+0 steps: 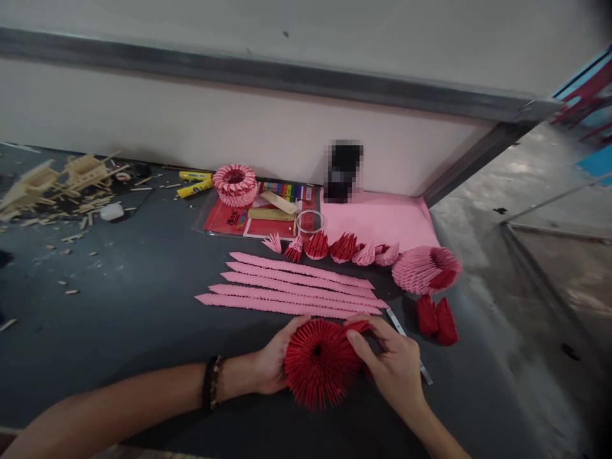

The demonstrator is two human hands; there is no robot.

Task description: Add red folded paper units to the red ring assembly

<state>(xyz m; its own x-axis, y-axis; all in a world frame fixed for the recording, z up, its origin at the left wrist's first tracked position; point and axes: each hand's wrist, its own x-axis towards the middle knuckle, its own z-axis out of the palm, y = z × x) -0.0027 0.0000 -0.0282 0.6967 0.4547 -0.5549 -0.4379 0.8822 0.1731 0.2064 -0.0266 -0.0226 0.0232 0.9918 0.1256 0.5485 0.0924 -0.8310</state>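
Observation:
A round red piece of folded paper [321, 376], with pleats fanning out from a dark centre hole, is in front of me. My left hand [277, 358] cups its left side, fingers curled behind the rim. At the upper right edge, my right hand [389, 357] pinches a red folded-paper unit [358, 327] between thumb and fingers; whether that unit is joined to the round piece I cannot tell. Just beyond both hands lie several long pink folded-paper strips [296, 280]. A thin metallic strip [401, 328] lies partly behind my right hand.
Small pink and red paper clusters [329, 245] form a row behind the strips. To the right stand a pink paper bowl shape [415, 271] and two red pieces [437, 320]. A red-and-white paper ring [234, 185], glue sticks [195, 186] and wooden models [62, 185] sit farther back.

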